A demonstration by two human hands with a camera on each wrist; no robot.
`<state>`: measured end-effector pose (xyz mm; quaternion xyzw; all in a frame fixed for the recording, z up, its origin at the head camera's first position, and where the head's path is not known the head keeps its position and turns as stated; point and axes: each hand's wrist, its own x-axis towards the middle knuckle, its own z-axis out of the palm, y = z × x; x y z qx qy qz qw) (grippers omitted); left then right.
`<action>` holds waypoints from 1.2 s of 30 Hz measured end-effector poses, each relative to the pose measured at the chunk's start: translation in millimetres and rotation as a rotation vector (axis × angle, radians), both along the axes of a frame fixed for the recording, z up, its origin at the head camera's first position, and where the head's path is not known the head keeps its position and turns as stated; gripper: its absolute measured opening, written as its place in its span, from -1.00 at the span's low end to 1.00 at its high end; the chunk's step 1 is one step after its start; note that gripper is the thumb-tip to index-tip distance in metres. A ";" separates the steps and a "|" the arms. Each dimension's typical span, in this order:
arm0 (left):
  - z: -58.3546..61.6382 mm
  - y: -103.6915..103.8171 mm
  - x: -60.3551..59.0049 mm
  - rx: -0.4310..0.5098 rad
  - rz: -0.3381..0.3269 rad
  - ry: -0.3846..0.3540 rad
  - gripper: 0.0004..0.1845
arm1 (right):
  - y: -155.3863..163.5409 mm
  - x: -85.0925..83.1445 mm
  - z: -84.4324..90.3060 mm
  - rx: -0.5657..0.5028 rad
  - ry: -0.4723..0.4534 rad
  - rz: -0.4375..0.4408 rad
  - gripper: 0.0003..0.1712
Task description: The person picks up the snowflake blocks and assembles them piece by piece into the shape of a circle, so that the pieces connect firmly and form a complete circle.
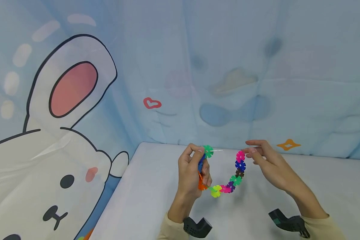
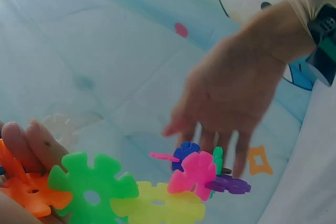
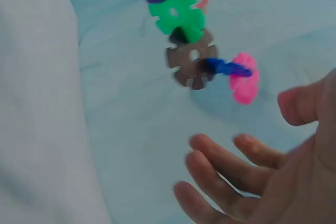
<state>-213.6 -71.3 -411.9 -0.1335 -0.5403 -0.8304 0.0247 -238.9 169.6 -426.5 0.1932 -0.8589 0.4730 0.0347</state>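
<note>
A curved chain of colourful snowflake pieces (image 1: 228,187) hangs above the white table (image 1: 144,203). My left hand (image 1: 198,160) grips its left end, fingers curled round the blue and orange pieces, with a green piece (image 1: 208,151) and a clear piece on top. The chain's other end rises to a pink piece (image 1: 240,155). My right hand (image 1: 253,151) is open just right of that piece, fingers spread and apart from it in the right wrist view (image 3: 252,177). In the left wrist view, my fingers (image 2: 31,140) hold the orange piece beside a big green piece (image 2: 92,184).
A blue cloth backdrop with a cartoon rabbit (image 1: 66,143) hangs behind and to the left of the table. Black wrist camera mounts (image 1: 197,227) sit on both of my forearms. The table's far edge meets the cloth just behind my hands.
</note>
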 end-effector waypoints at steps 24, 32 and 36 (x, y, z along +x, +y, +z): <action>18.4 -1.4 20.3 -0.103 0.080 0.371 -0.75 | -24.9 41.8 37.8 -0.471 -0.069 0.214 -0.89; 24.2 -1.8 27.0 -0.137 0.090 0.580 -0.81 | -29.1 53.4 44.5 -0.551 -0.023 0.265 -0.88; 25.0 -1.3 28.9 -0.140 0.096 0.628 -0.84 | -30.7 56.8 46.2 -0.577 -0.001 0.285 -0.85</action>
